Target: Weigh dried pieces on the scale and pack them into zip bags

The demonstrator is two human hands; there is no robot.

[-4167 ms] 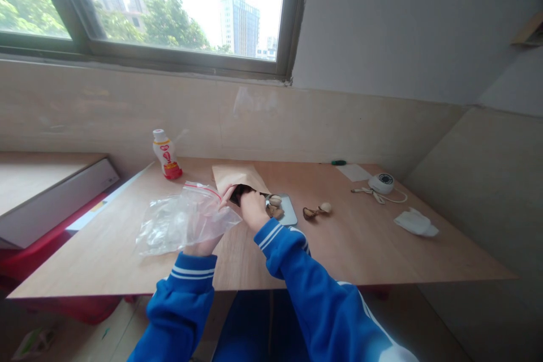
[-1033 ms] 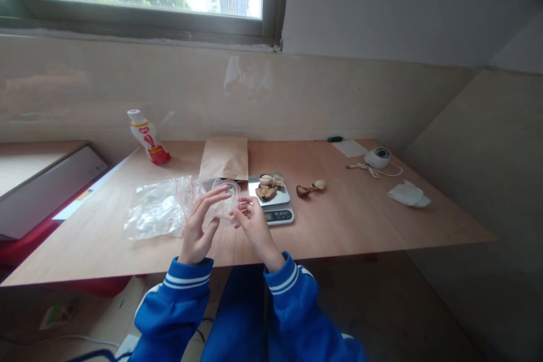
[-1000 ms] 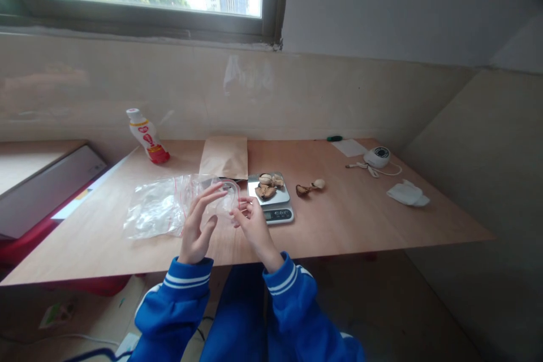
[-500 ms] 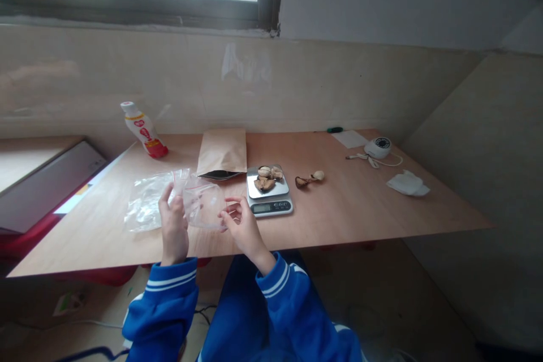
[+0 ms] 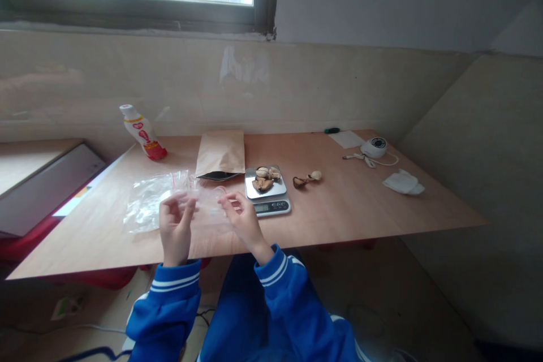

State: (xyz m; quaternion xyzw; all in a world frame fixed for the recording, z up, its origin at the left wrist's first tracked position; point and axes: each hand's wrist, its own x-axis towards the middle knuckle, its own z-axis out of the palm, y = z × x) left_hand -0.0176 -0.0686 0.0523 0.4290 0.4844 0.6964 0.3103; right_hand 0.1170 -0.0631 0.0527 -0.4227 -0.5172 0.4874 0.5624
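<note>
A clear zip bag (image 5: 208, 203) is stretched between my two hands above the near part of the table. My left hand (image 5: 176, 226) grips its left side between thumb and fingers. At the bag's right edge, my right hand (image 5: 242, 218) pinches the plastic near a red strip. Just right of that hand stands a kitchen scale (image 5: 276, 207) with several dried brown and pale pieces (image 5: 263, 180), perhaps mushrooms, on its plate. More clear plastic bags (image 5: 144, 203) lie behind and left of my left hand. A brown paper pouch (image 5: 221, 153) lies behind, its dark mouth facing me.
Two similar dried pieces (image 5: 307, 179) lie right of the scale. A red and white bottle (image 5: 143, 131) stands at the back left. Farther right are a white dome camera (image 5: 374, 148) with a cable, a paper sheet (image 5: 347, 139), a green-handled tool (image 5: 332, 130) and a crumpled tissue (image 5: 403, 182).
The red-edged part of the bag has turned toward my right hand, which now pinches near it. My left thumb has shifted across the plastic. The view has tilted slightly.
</note>
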